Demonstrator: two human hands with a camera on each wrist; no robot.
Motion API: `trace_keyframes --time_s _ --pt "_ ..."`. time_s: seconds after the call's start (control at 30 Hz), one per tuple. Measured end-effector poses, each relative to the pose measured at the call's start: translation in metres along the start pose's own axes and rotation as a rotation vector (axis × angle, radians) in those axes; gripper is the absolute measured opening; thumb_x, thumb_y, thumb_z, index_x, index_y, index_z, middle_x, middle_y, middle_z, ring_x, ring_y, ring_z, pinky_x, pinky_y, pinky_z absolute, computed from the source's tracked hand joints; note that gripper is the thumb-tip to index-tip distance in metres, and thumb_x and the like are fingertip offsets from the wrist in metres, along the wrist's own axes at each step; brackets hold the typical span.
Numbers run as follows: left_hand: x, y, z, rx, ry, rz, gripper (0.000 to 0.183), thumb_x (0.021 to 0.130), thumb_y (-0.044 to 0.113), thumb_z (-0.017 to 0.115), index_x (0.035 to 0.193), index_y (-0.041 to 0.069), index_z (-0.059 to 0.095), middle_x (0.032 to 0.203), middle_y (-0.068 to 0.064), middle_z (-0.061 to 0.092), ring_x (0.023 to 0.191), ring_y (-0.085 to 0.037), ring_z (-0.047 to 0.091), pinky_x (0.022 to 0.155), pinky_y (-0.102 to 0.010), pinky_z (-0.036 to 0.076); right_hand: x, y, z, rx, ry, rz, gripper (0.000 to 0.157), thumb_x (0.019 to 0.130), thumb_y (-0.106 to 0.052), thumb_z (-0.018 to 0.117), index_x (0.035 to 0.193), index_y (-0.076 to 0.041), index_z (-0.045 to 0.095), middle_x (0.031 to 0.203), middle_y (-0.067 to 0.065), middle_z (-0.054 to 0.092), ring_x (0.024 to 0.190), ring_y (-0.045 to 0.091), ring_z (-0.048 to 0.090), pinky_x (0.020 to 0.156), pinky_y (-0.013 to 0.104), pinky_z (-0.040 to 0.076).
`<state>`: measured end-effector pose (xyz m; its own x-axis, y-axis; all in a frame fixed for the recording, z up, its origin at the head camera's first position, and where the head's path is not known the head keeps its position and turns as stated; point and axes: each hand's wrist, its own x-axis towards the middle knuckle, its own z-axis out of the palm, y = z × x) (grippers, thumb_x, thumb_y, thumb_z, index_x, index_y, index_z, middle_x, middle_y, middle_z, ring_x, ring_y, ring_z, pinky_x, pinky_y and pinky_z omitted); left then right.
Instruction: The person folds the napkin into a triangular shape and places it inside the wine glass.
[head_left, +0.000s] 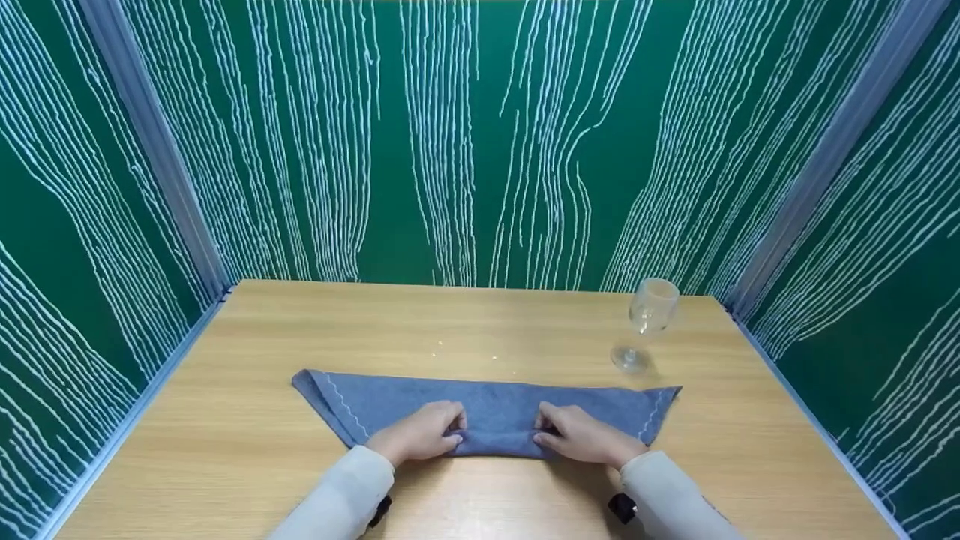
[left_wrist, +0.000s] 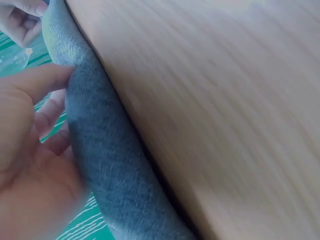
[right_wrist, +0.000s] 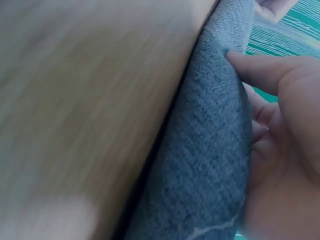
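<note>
A blue-grey cloth (head_left: 499, 409) lies folded on the table, a wide band with pointed ends and white wavy stitching near both sides. Its near edge forms a thick, rounded fold. Left of the middle, my left hand (head_left: 427, 431) pinches that fold with curled fingers. My right hand (head_left: 585, 435) grips the same fold right of the middle, a short gap away. In the left wrist view the thumb presses into the fold (left_wrist: 105, 130); the fingertips are partly hidden behind it. The right wrist view shows the right thumb likewise against the cloth (right_wrist: 205, 135).
A clear stemmed glass (head_left: 654, 306) stands beyond the cloth's right end. Small pale specks (head_left: 441, 343) lie on the wooden table (head_left: 360, 322) behind the cloth. Green walls (head_left: 390, 187) with white wavy lines enclose the table's back and sides.
</note>
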<state>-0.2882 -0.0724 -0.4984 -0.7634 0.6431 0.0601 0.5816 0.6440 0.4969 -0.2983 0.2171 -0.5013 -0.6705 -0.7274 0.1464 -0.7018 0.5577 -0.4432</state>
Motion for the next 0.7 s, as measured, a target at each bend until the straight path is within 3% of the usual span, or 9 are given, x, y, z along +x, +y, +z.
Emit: trace_keyframes --time_s 0.3,0.7 --pt "-0.0007 0.0009 0.0003 -0.008 0.032 -0.014 0.011 0.085 0.011 0.062 0.09 0.012 0.052 0.084 0.001 0.05 0.076 -0.01 0.045 0.068 -0.025 0.042 0.0026 0.0021 0.0056 -0.107 0.036 0.022 0.006 0.087 -0.012 0.06 0.086 -0.01 0.055 0.081 -0.005 0.051 0.074 0.009 0.049 0.064 0.027 0.045" --pt "-0.0035 0.0008 0.0017 0.014 0.041 -0.018 0.01 0.085 0.012 0.061 0.09 0.014 0.053 0.084 0.002 0.05 0.076 -0.01 0.046 0.067 -0.024 0.042 0.0015 0.0011 0.0035 -0.054 0.003 0.067 0.006 0.087 -0.014 0.061 0.084 -0.013 0.055 0.08 -0.009 0.051 0.073 0.008 0.048 0.064 0.026 0.043"
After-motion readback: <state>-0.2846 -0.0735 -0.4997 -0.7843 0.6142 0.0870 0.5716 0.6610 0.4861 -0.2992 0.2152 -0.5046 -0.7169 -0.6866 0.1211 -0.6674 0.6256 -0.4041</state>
